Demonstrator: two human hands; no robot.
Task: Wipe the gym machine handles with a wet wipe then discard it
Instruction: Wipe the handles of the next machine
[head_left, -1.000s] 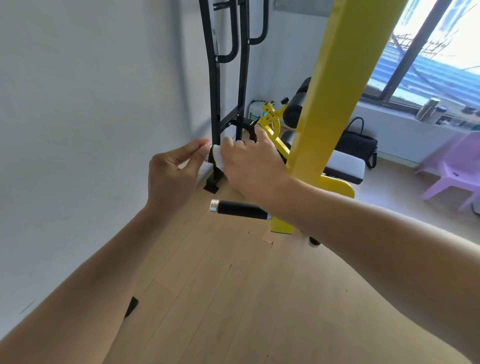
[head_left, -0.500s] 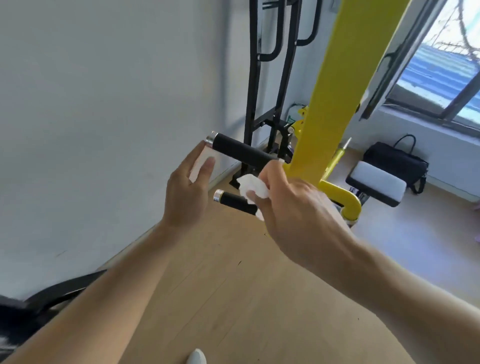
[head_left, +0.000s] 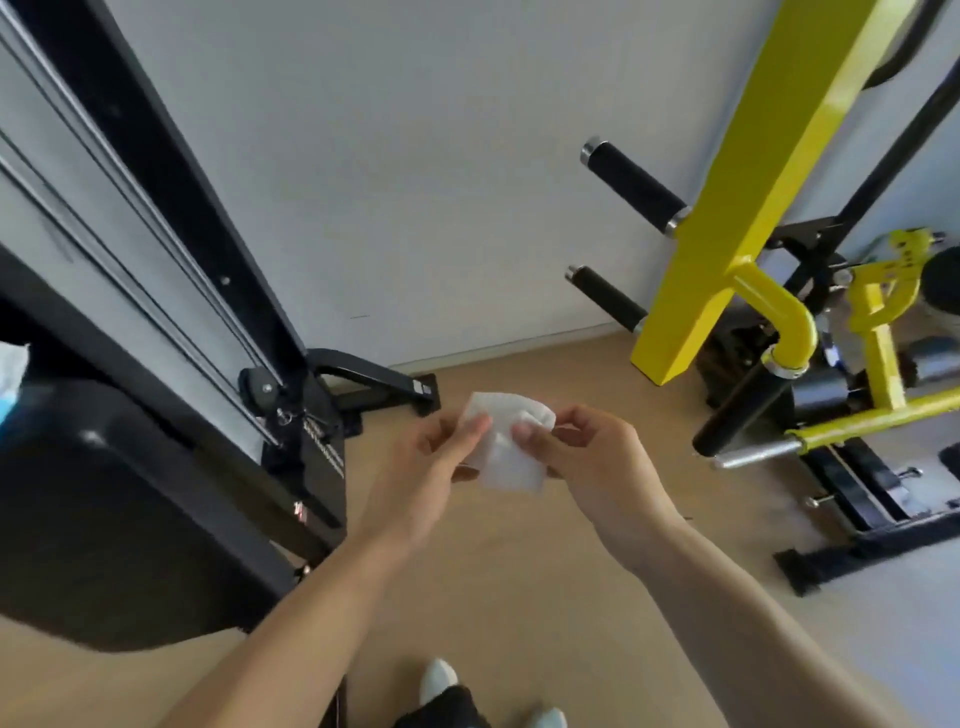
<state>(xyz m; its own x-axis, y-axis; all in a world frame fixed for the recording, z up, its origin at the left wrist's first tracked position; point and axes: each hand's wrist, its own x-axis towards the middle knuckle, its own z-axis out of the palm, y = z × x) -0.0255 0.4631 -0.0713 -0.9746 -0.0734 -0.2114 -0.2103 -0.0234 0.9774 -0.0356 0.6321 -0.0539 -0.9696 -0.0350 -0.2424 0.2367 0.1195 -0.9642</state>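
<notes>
Fingertips of both hands pinch one white wet wipe (head_left: 506, 451) between them, over the wooden floor (head_left: 519, 597) and well clear of the machines. On the left hand (head_left: 434, 467) the thumb presses the wipe's left edge against the fingers behind it; on the right hand (head_left: 592, 462) the thumb and forefinger close on its upper right part. The sheet hangs partly folded, its lower corner loose below the hands.

To the right stands a yellow post (head_left: 753, 171) of the gym machine. Two black padded handles stick out from it toward the white wall (head_left: 415, 156): an upper handle (head_left: 631, 184) with a silver end cap and a lower handle (head_left: 605, 297) nearer the floor. Neither hand touches them; both sit well apart from the wipe. A curved yellow tube (head_left: 779, 312) runs from the post into a third black grip (head_left: 743, 410), with a bare steel bar (head_left: 756, 456) just below it.

On the left a black machine frame (head_left: 156, 218) with slanted rails rises past the view, and a dark padded block (head_left: 104, 509) fills the lower left corner. Two pale shoe tips (head_left: 439, 680) show at the bottom edge. Nothing stands between the hands and the handles
</notes>
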